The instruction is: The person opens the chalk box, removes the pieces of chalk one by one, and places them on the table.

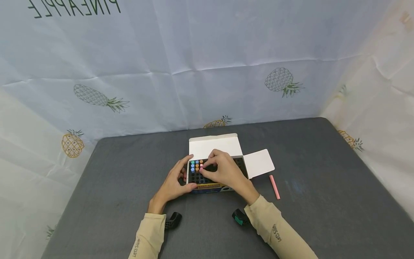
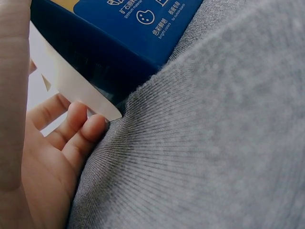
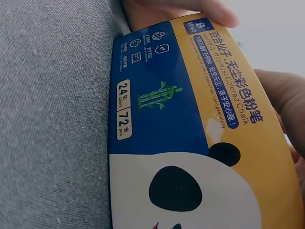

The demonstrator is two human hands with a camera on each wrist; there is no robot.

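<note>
— What can you read on the chalk box?
— "Non-dust Colored Chalk" on its yellow band, and "24" and "72" at the left of its blue panel.
— Anything else?
— "PINEAPPLE", upside down, on the backdrop cloth at upper left; "Let's Slim" on the sleeves.

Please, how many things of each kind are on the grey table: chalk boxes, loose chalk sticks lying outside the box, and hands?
Chalk box: 1, open, with coloured chalk ends showing inside
Loose chalk stick: 1, pink, lying on the table to the right of the box
Hands: 2, left hand and right hand, both at the box
Total: 4
</note>
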